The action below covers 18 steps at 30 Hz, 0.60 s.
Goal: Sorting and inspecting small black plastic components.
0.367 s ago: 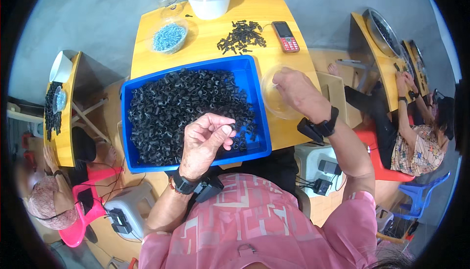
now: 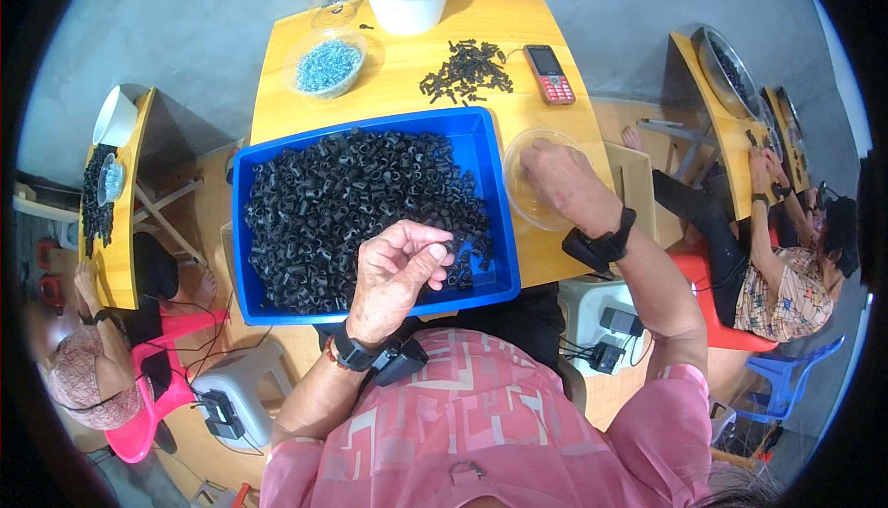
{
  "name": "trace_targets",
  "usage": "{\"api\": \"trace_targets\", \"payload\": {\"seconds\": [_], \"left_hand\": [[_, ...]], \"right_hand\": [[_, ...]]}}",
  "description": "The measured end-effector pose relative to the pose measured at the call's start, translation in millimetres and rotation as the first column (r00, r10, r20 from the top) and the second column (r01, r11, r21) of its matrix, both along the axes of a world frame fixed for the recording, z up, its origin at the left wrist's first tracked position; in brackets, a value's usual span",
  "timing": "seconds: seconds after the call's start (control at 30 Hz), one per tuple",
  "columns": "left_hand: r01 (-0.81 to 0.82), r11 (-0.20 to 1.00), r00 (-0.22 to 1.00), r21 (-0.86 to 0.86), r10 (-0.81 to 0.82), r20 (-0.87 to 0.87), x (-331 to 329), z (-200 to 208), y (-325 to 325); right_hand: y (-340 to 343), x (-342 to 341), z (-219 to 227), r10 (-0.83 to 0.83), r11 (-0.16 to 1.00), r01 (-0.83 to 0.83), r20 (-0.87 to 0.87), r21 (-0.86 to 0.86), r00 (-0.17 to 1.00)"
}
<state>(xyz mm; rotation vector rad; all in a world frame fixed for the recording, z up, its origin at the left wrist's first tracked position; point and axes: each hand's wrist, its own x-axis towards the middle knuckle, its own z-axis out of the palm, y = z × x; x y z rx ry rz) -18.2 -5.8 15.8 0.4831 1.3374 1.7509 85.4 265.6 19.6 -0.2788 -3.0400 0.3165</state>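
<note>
My left hand (image 2: 396, 277) is closed in a pinch above the near right part of a blue tray (image 2: 239, 230). A small black plastic piece (image 2: 450, 246) shows between its thumb and fingertips. Heaped in the tray are many small, ring-like black plastic pieces (image 2: 351, 203). To the right of the tray, my right hand (image 2: 566, 182) reaches down into a clear round plastic bowl (image 2: 524, 207). Its fingers are curled together, and the fingertips are partly hidden, so I cannot make out what they hold.
Beyond the tray, the yellow table (image 2: 398, 64) holds a bowl of bluish clear pieces (image 2: 328, 67), a pile of black pins (image 2: 467, 71), a red phone (image 2: 549, 75) and a full white tub (image 2: 407, 8). Co-workers sit at tables left (image 2: 102, 369) and right (image 2: 786, 277).
My right hand has dipped lower into the clear bowl, its fingers more curled. The left hand keeps its pinch over the tray. The whole view has shifted slightly.
</note>
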Motion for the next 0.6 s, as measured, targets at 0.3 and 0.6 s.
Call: {"api": "trace_targets", "payload": {"seconds": [0.3, 0.6], "left_hand": [[-0.035, 0.998, 0.998, 0.052, 0.032, 0.056, -2, -3, -2], [-0.047, 0.997, 0.995, 0.062, 0.042, 0.087, -3, -3, -2]], "right_hand": [[-15, 11, 43, -0.225, 0.814, 0.156, -0.055, -0.560, 0.973], [-43, 6, 36, -0.310, 0.113, -0.080, -0.112, -0.990, 0.944]]}}
